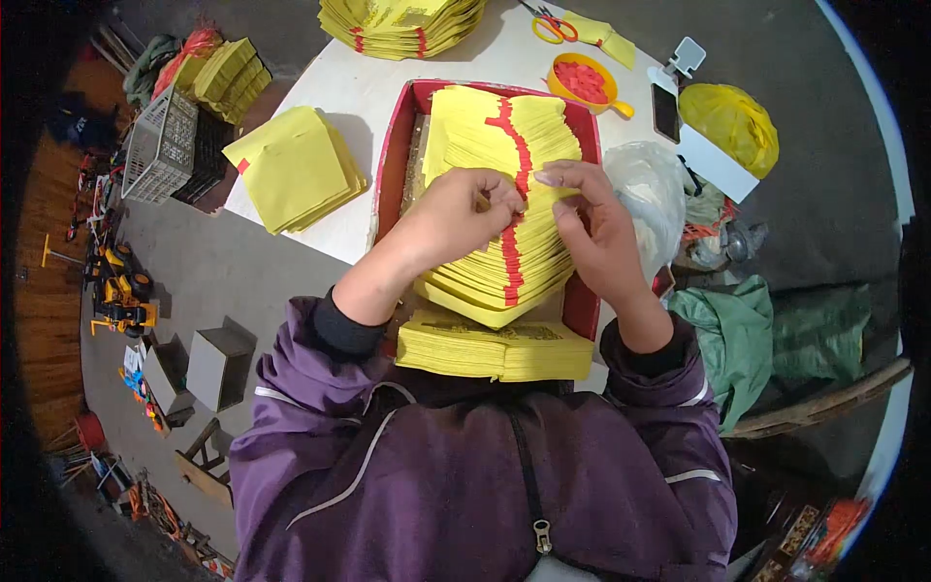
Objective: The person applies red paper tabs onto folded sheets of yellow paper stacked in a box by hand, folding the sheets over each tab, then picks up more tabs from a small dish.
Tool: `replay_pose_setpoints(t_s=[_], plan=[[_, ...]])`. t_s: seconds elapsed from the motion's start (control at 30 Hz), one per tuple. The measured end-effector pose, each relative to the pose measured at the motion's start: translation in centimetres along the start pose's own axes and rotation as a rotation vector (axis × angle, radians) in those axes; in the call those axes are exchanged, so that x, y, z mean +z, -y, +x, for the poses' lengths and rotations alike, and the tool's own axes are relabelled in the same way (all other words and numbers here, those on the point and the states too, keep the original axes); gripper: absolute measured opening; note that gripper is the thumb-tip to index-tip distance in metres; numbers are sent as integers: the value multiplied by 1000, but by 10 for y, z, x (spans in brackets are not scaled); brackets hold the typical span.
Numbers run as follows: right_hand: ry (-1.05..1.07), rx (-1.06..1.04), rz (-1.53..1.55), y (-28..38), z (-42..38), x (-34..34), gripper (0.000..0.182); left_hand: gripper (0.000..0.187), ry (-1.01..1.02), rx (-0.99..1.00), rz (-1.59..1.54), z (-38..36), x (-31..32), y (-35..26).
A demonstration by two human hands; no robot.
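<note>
A red-walled box (390, 160) in front of me holds a thick fanned row of yellow paper sheets (543, 131), with a jagged line of red paper tabs (513, 262) running down its middle. Above that red line is my left hand (456, 215), its thumb and fingertips pinched together; what they hold, if anything, is too small to make out. My right hand (599, 233) hovers over the row's right side, thumb and forefinger apart, fingertips close to the sheets. At the box's near end lies another thick yellow paper stack (495, 351).
On the white table (339, 87) are a loose yellow stack (296, 170), bundled yellow paper (402, 24), scissors (553, 27), a yellow pan (616, 105) of red pieces, a phone (666, 112) and a clear plastic bag (648, 199). A crate (160, 145) stands left.
</note>
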State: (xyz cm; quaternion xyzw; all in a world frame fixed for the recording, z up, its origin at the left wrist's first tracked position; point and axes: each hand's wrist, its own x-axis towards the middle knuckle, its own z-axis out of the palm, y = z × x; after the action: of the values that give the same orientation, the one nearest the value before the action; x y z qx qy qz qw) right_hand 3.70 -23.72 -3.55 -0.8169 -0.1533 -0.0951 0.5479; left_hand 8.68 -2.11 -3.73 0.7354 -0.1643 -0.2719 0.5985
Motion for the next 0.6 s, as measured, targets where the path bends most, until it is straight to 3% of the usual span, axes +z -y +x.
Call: replay_pose_setpoints(t_s=[0.07,0.23,0.4,0.6], plan=[[-65,-240,-335,-2,-2,1,42,12,-15,-55,-80,-2,-1,-5],[-56,-370,-505,-12,-8,0,45,14,-177,-21,84,-5,0,-3],[93,-348,-550,-19,-18,-1,45,15,-309,137,274,-11,-2,6],[323,-368,-769,1,-10,12,41,15,-320,110,289,-23,0,3]])
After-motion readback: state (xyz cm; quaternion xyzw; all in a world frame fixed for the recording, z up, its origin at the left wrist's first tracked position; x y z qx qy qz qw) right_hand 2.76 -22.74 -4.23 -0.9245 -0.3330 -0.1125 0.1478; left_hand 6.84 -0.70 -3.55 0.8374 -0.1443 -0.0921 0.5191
